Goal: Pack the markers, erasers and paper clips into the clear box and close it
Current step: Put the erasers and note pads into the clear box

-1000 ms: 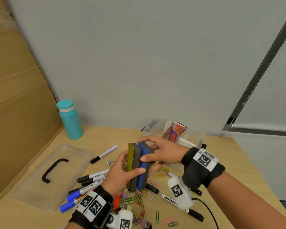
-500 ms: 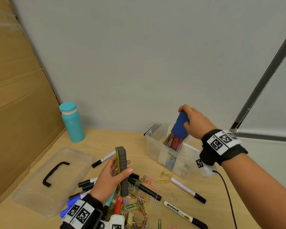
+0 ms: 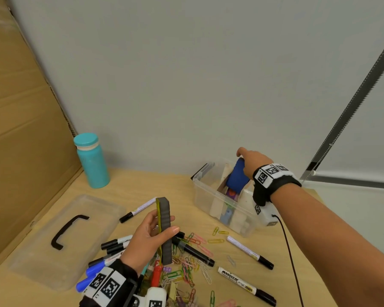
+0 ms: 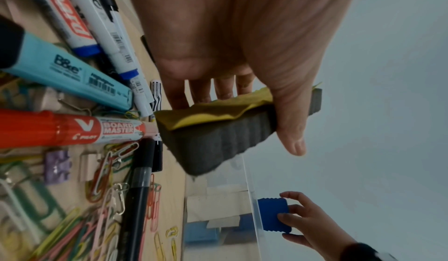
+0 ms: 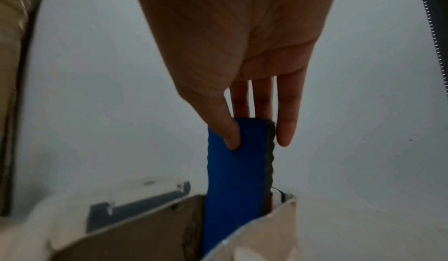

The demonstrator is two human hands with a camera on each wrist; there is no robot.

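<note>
My right hand (image 3: 248, 161) pinches the top of a blue eraser (image 3: 236, 177) between thumb and fingers, its lower end inside the clear box (image 3: 211, 196) at the table's back right. In the right wrist view the blue eraser (image 5: 238, 179) stands upright between cardboard walls. My left hand (image 3: 150, 238) grips a grey eraser with a yellow face (image 3: 164, 231) upright above the pile of markers (image 3: 116, 242) and coloured paper clips (image 3: 187, 273). In the left wrist view the grey eraser (image 4: 218, 134) lies across my fingers.
The clear lid with a black handle (image 3: 64, 238) lies flat at the left. A teal bottle (image 3: 92, 160) stands at the back left by a cardboard sheet (image 3: 20, 129). Loose markers (image 3: 248, 251) lie in front of the box. A black cable (image 3: 290, 258) runs from my right wrist.
My right hand took the blue eraser off the pair, carried it back right and has lowered it partway into the box. My left hand keeps the grey eraser, now upright.
</note>
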